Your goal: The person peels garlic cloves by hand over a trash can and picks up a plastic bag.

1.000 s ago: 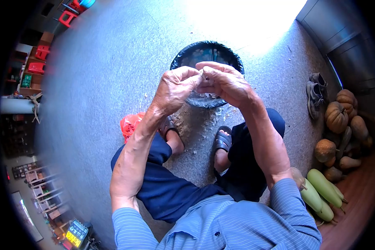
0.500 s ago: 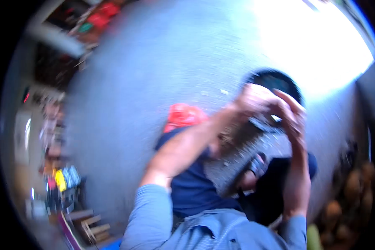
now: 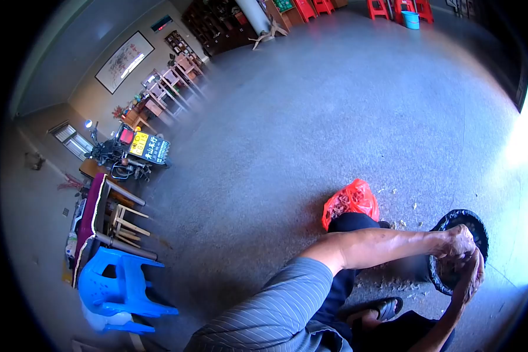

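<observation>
Over a round bin lined with a black bag, my two hands meet with bent, closed fingers. My left hand reaches across from the left and touches my right hand, which comes up from below. Whatever lies between the fingertips is hidden or too small to name. Beside my knee, a red plastic bag stands open on the floor with reddish-brown pieces inside. Pale scraps are scattered on the floor around the bin and near my sandalled foot.
A blue plastic chair stands at the left, next to a table with a purple cover and a wooden stool. Behind them is a motorbike. Red stools and a blue bucket stand at the far side.
My view has swung left and sharpened from blur, so hands, bin and red bag sit further right and lower. The hands remain together over the bin.
</observation>
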The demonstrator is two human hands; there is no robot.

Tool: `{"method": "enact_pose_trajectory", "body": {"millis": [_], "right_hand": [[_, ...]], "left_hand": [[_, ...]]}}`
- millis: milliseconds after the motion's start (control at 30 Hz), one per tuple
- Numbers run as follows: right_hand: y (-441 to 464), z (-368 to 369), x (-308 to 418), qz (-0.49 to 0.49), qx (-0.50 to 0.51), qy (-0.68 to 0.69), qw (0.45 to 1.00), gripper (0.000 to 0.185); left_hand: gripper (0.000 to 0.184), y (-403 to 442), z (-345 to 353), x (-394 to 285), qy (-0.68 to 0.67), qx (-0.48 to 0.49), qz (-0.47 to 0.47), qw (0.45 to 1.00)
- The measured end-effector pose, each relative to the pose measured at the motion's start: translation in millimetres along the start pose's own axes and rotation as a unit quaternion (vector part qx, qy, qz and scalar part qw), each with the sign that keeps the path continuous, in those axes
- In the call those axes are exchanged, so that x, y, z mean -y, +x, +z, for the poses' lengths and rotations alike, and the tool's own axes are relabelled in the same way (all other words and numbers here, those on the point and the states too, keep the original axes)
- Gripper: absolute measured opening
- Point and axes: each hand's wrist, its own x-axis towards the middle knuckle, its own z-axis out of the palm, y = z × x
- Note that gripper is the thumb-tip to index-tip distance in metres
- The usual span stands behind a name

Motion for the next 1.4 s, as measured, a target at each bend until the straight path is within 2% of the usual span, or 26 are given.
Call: {"method": "enact_pose_trajectory", "body": {"millis": [100, 133, 167, 200, 233, 267, 300, 333, 367, 400, 433, 467, 500, 533, 567, 667, 733, 833, 867, 967, 1067, 1133, 1167, 1233, 1333, 1400], "right_hand": [[13.9, -24.7, -31.8, -0.017, 0.042, 0.018, 0.999, 0.037], [16.6, -25.9, -37.8, -0.075, 0.043, -0.050, 0.995, 0.036], [19.2, -26.9, -43.6, -0.133, 0.035, -0.116, 0.984, 0.036], [17.7, -23.9, -39.8, -0.233, 0.010, -0.261, 0.937, 0.034], [15.9, -25.7, -35.7, -0.273, 0.019, -0.332, 0.903, 0.035], [14.4, -25.1, -30.1, -0.315, 0.023, -0.398, 0.861, 0.038], [9.4, -7.4, -13.1, -0.209, 0.010, -0.402, 0.891, 0.037], [8.8, -2.1, -6.9, -0.168, 0.039, -0.313, 0.934, 0.035], [14.1, -3.9, -12.0, -0.171, 0.035, -0.361, 0.916, 0.032], [9.9, -1.9, -9.5, -0.074, 0.062, -0.180, 0.979, 0.025], [5.9, -1.1, -7.2, 0.030, 0.049, 0.075, 0.995, 0.020], [2.2, -1.3, -5.1, 0.114, -0.003, 0.268, 0.957, 0.021], [5.4, -8.5, -11.0, 0.086, 0.033, 0.327, 0.940, 0.021], [7.5, -12.9, -16.8, 0.083, 0.048, 0.356, 0.929, 0.023], [0.9, -18.3, -6.1, 0.080, 0.055, 0.398, 0.912, 0.026], [-5.0, -45.6, -5.5, 0.087, 0.060, 0.460, 0.882, 0.031], [3.5, -23.7, 2.2, 0.096, 0.041, 0.460, 0.881, 0.031], [1.8, -30.4, 1.8, 0.086, 0.050, 0.464, 0.880, 0.030], [1.4, -31.5, 2.7, 0.083, 0.049, 0.456, 0.885, 0.030], [-0.2, -38.0, 5.7, 0.067, 0.058, 0.425, 0.901, 0.028], [1.5, -41.6, 4.8, 0.053, 0.074, 0.401, 0.911, 0.026], [1.4, -41.4, 0.2, 0.042, 0.090, 0.386, 0.917, 0.024], [-0.5, -37.9, 0.9, 0.036, 0.095, 0.379, 0.920, 0.024], [-2.2, -26.9, 1.7, 0.021, 0.066, 0.352, 0.933, 0.022], [2.6, -18.3, -6.2, 0.011, 0.053, 0.368, 0.928, 0.023], [6.7, -14.0, -4.0, 0.009, 0.043, 0.375, 0.926, 0.024]], "left_hand": [[0.020, 6.6, 1.0, 19.5, 0.013, -0.010, 0.056, 0.998], [0.020, 8.4, 1.3, 20.1, 0.014, -0.015, 0.074, 0.997], [0.020, 10.9, -0.8, 20.2, 0.154, 0.002, 0.119, 0.981], [0.020, 4.1, -5.2, 5.0, 0.287, 0.006, 0.169, 0.943], [0.022, 3.9, -9.6, -9.8, 0.532, 0.036, 0.237, 0.812], [0.030, 47.1, -6.2, 35.1, 0.444, 0.073, 0.227, 0.864], [0.038, 24.7, -10.8, 5.7, 0.503, 0.088, 0.164, 0.844], [0.045, 19.4, -18.3, -10.4, 0.458, 0.131, 0.175, 0.861], [0.040, 10.7, -25.2, -20.1, 0.427, 0.149, 0.242, 0.858], [0.034, -0.4, -24.5, -23.6, 0.424, 0.122, 0.228, 0.868], [0.029, -11.5, -22.8, -27.8, 0.419, 0.095, 0.214, 0.877], [0.028, -21.6, -20.5, -31.5, 0.412, 0.068, 0.200, 0.886], [0.027, -20.2, -28.1, -22.8, 0.318, 0.059, 0.283, 0.903], [0.019, -35.3, -13.8, -57.1, 0.094, 0.076, 0.045, 0.992], [0.014, -51.5, 1.5, -92.7, -0.164, -0.029, -0.169, 0.972], [0.014, -48.4, 17.3, -87.7, -0.147, -0.013, -0.169, 0.974], [0.017, -45.3, -15.5, -76.4, -0.109, 0.002, -0.183, 0.977], [0.024, -36.4, 2.1, -52.3, 0.011, -0.030, -0.047, 0.998], [0.026, -30.4, -0.6, -34.0, 0.121, -0.052, -0.005, 0.991], [0.022, -26.3, 5.5, -43.0, 0.182, -0.068, 0.026, 0.981], [0.028, -23.9, 10.7, -63.9, 0.164, -0.095, 0.057, 0.980], [0.032, -23.2, 8.9, -69.5, 0.167, -0.045, 0.102, 0.980], [0.033, -24.2, 11.2, -75.5, 0.150, -0.013, 0.051, 0.987], [0.035, -30.9, 20.0, -84.6, 0.076, 0.024, 0.061, 0.995], [0.037, -27.8, 22.2, -76.7, 0.073, 0.005, 0.085, 0.994], [0.037, -30.0, 18.7, -82.7, 0.082, 0.024, 0.067, 0.994]]}}
